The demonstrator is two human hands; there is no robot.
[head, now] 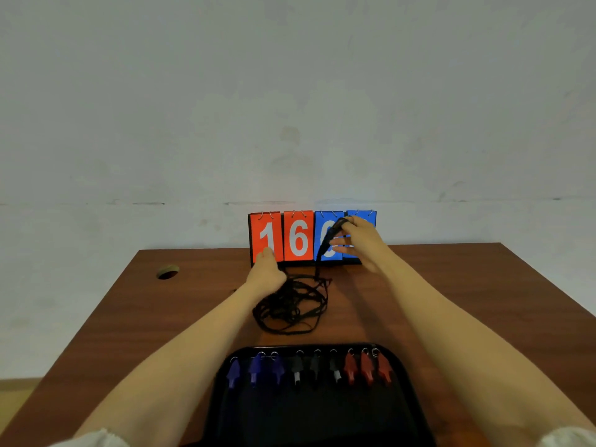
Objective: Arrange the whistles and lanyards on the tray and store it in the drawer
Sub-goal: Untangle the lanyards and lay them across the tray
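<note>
A black tray (322, 414) lies at the near edge of the brown table (435, 285). Across its far side lie several whistles in a row: blue ones (254, 369) on the left, black ones (314, 366) in the middle, red ones (367, 366) on the right. Beyond the tray a tangle of black lanyards (290, 304) rests on the table. My left hand (266, 272) rests on the heap's far left side, fingers curled into the cords. My right hand (361, 243) is raised and pinches one black lanyard (325, 243), whose strap hangs down to the heap.
A flip scoreboard (296, 237) with red cards 1 and 6 and blue cards stands at the table's far edge against the wall. A round cable hole (167, 272) is in the far left of the tabletop. The drawer is not in view.
</note>
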